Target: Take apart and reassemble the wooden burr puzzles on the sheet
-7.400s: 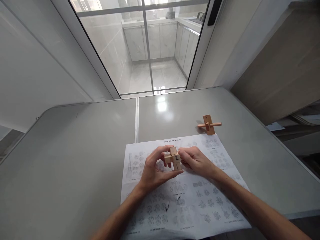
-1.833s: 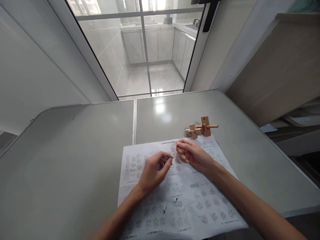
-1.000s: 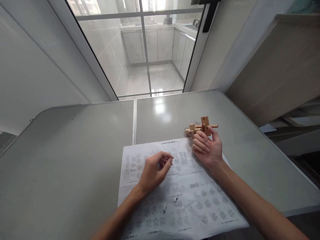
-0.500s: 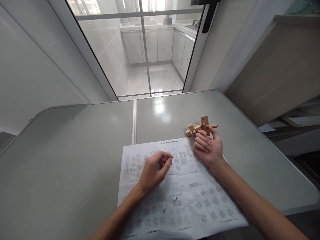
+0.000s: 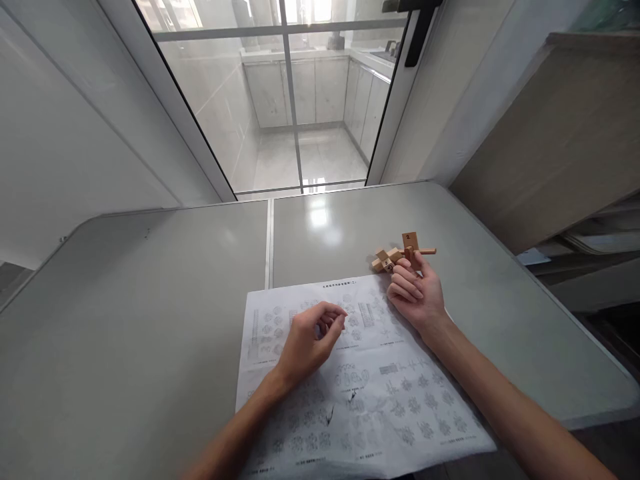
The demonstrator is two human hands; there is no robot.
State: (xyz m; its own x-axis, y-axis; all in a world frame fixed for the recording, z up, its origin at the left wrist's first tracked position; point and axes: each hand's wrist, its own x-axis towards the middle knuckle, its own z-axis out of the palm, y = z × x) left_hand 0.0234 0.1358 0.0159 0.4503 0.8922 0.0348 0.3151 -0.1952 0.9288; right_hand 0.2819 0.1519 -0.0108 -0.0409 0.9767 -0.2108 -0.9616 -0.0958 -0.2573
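A pale wooden interlocking puzzle of small blocks (image 5: 385, 260) lies on the table beyond the paper's top edge. Beside it stands a flat brown wooden piece marked "2" (image 5: 409, 240), with a thin round stick (image 5: 428, 251) sticking out to the right. My right hand (image 5: 417, 290) is palm up, its thumb and index finger closed at the lower part of the brown piece and its other fingers curled. Over the printed sheet (image 5: 365, 427) rests my left hand (image 5: 315, 333), thumb against curled fingertips, nothing visible in it.
The grey table (image 5: 125, 333) has a metal seam (image 5: 270, 243) running toward the glass door (image 5: 293, 100) at its far edge. On the right stands a brown panel (image 5: 555, 133) with flat items stacked below.
My right hand and the piece marked "2" have shifted very slightly. The left hand stays where it was on the sheet.
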